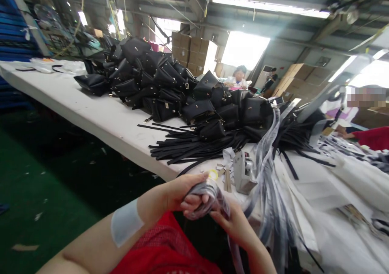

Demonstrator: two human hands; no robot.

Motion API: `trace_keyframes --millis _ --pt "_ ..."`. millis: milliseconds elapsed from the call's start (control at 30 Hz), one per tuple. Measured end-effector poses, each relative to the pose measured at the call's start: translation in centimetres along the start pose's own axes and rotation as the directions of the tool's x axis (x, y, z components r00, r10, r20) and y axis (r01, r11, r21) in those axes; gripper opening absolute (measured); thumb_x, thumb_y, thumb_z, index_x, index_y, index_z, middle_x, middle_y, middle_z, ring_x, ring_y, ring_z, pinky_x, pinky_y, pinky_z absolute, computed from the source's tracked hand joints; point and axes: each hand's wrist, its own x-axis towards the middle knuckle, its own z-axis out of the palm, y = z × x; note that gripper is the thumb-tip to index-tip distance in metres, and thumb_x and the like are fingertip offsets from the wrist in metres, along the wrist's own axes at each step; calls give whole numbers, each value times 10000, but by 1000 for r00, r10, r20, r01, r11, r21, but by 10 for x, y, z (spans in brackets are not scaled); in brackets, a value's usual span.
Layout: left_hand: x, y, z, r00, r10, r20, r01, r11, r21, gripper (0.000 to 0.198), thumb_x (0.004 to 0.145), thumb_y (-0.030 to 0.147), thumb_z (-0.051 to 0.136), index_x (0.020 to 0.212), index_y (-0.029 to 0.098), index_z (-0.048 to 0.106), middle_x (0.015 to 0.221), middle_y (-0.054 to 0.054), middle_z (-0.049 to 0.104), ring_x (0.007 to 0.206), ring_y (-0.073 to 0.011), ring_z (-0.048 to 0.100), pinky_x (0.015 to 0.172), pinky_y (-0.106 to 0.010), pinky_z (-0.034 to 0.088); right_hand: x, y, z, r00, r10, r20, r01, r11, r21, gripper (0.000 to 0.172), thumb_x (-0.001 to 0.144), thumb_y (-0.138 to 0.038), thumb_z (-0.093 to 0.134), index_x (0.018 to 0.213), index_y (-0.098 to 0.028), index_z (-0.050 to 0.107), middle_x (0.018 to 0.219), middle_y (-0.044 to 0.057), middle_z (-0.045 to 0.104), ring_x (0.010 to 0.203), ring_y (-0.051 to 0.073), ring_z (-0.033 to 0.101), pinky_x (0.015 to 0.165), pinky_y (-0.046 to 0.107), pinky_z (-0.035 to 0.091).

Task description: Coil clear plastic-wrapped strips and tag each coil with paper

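Observation:
My left hand (192, 197) is closed around a coiled dark strap in clear plastic (209, 191), its fingers passing through the loop. A pale yellow ring (213, 174), perhaps a small tape roll, shows by the left thumb tip. My right hand (235, 223) grips the lower right side of the same coil, and a tail of the strap hangs below it. Just beyond the hands a grey tape dispenser (244, 172) stands at the table edge. To its right, more plastic-wrapped straps (270, 177) drape over the edge.
Black bags (158, 79) are heaped on the long white table (100, 112). Loose black straps (188, 146) lie in front of them. Cardboard boxes (194, 53) are stacked behind. One person (238, 79) is across the table, another in red sleeves (372, 138) to the right.

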Motion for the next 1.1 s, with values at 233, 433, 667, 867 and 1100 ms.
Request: trace_keyframes --millis 233,433,667,867,1100 --pt "3 15 -11 976 171 -138 -203 940 -275 688 985 546 226 655 95 628 338 88 279 257 -36 166 292 -145 335 2 27 29 979 173 -106 -125 928 351 442 824 -499 633 1122 -184 545 714 -14 574 537 124 511 510 239 407" --pt "-4 29 -20 946 224 -236 -299 884 -361 591 1007 463 262 711 82 602 393 105 266 290 -26 215 336 -138 359 -5 28 25 957 94 -275 -54 987 150 408 810 -463 661 1095 -178 603 829 21 593 709 149 535 646 259 446" --pt "41 -7 -12 480 803 -354 -514 584 629 483 942 565 392 876 141 614 676 -24 570 633 -143 554 627 -253 475 -11 -16 60 975 42 217 -148 856 495 492 915 -580 500 977 -117 655 562 -44 437 476 61 363 462 191 296" --pt "46 -52 -22 807 582 97 -63 -78 995 573 952 584 224 765 179 584 734 -87 641 689 -224 585 643 -326 427 -11 -18 -3 976 147 161 -199 904 378 396 848 -529 624 914 -138 631 585 -35 552 405 61 407 389 179 265" --pt "44 -60 -27 950 163 -268 187 391 901 654 866 705 344 566 178 587 432 -16 522 413 -153 494 452 -265 314 -10 -1 -24 995 47 85 15 792 -611 331 942 -425 494 841 -166 673 872 72 680 859 203 603 796 306 428"
